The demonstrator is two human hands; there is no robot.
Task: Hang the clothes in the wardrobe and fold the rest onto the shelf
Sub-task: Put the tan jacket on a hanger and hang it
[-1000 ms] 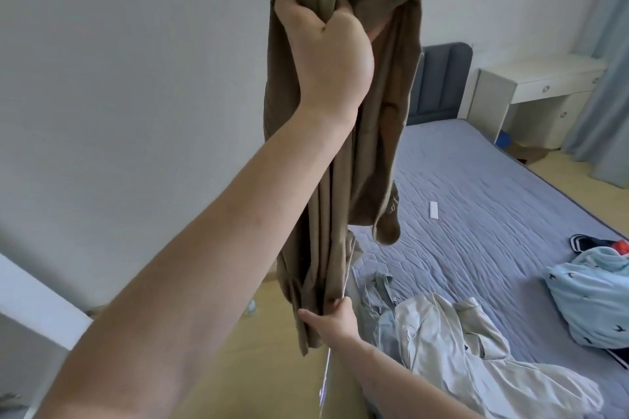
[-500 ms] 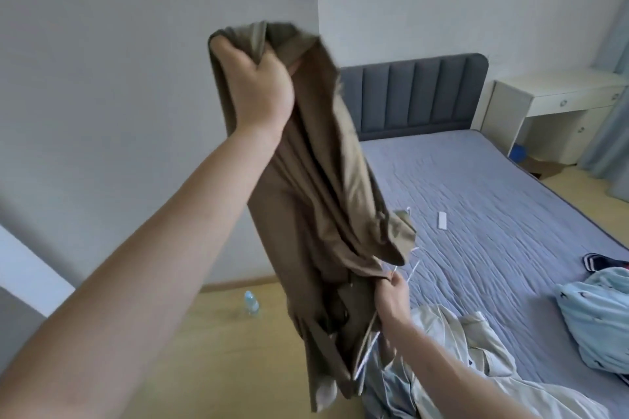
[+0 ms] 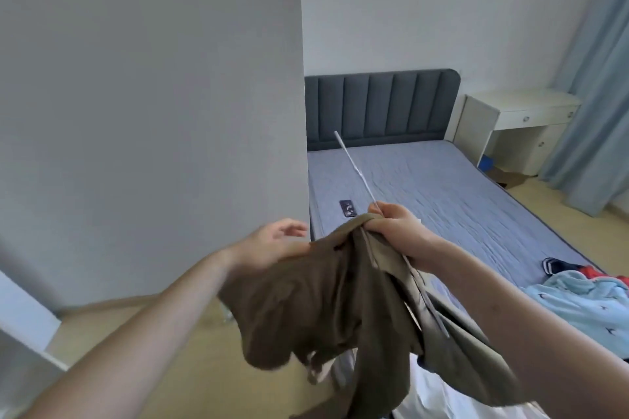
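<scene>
Head view, at the near left corner of a bed (image 3: 442,187). The right hand (image 3: 396,231) is closed in a fist round a bunched edge of an olive-brown garment (image 3: 323,303) together with a thin white hanger (image 3: 354,170). One arm of the hanger rises up and to the left from the fist, toward the headboard (image 3: 377,109); another part runs down and to the right from the fist, lying against the cloth. The left hand (image 3: 272,241) sits just left of the fist, fingers loosely spread and partly blurred; its palm side meets the upper left fold of the garment, and whether it holds the cloth cannot be told. The garment hangs in loose folds below both hands, above the floor (image 3: 163,350) and the near edge of the bed. On the mattress: a dark phone (image 3: 347,207) near the left edge, a light blue garment (image 3: 578,303) at the right, with dark and red items just beyond it. Pale cloth (image 3: 442,395) shows at the bottom, under the hanging garment. Far right: a white desk (image 3: 517,122) and a blue curtain (image 3: 592,112). A grey wall (image 3: 149,95) fills the left.
</scene>
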